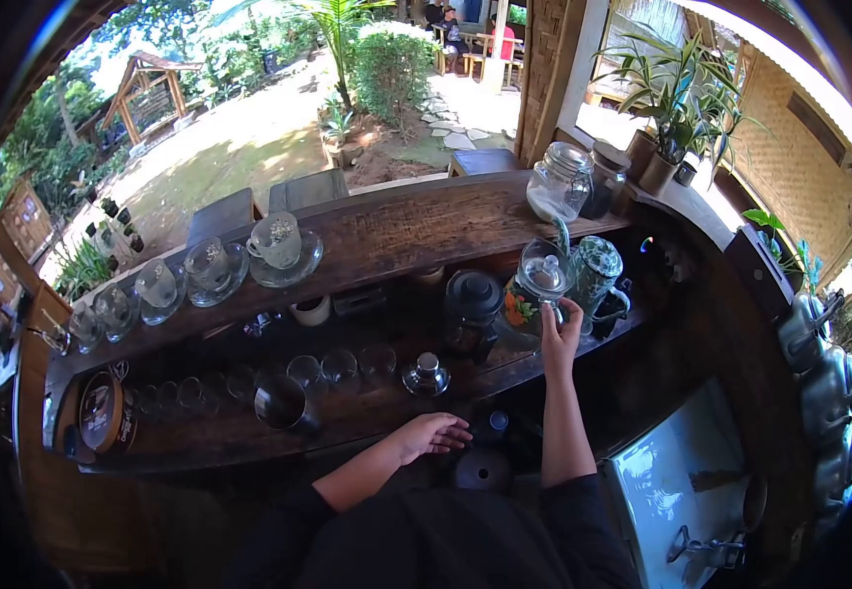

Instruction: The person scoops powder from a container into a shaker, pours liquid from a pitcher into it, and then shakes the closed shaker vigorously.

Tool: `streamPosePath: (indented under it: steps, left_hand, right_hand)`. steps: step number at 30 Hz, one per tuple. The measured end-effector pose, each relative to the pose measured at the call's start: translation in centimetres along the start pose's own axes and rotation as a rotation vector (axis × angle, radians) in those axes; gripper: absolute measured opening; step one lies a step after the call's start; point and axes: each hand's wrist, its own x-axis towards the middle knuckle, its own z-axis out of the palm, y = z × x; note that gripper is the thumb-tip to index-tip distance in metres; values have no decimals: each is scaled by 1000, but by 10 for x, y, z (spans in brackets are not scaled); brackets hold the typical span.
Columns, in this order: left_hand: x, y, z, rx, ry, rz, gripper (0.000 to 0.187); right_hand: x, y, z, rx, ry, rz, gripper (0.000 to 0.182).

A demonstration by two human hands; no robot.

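My right hand [560, 329] reaches forward to the lower counter, its fingers closed at the near side of a lidded glass jar [522, 302] with an orange flower pattern. Whether they grip a handle or the rim I cannot make out. Just right of the jar stands a green-and-white speckled enamel pot [595, 270]. A dark lidded jug [473, 306] is on the left of it. My left hand [433, 437] hovers near the counter's front edge, fingers loosely stretched and holding nothing. Closest to it is a metal shaker-like vessel [427, 375].
Glass cups on saucers [279, 245] line the upper ledge [426, 224] at left. Several drinking glasses [340, 367] and a dark metal cup [282, 402] stand below. A large glass jar [559, 182] holds white contents. The sink [657, 481] lies at lower right, beside hanging kettles [828, 383].
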Motion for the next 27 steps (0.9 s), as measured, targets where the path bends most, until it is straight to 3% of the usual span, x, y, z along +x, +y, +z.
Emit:
streamPosePath:
  steps: [8, 17, 27]
  left_hand:
    - [3, -12, 6, 5, 107, -23, 26]
    - [-3, -17, 20, -11, 61, 7, 24]
    - [17, -25, 30, -112, 7, -97, 33]
  right_hand:
    - [-20, 0, 10, 115, 139, -133, 19]
    - [-60, -12, -20, 244, 166, -46, 15]
    - [-126, -32, -65, 319, 196, 23, 5]
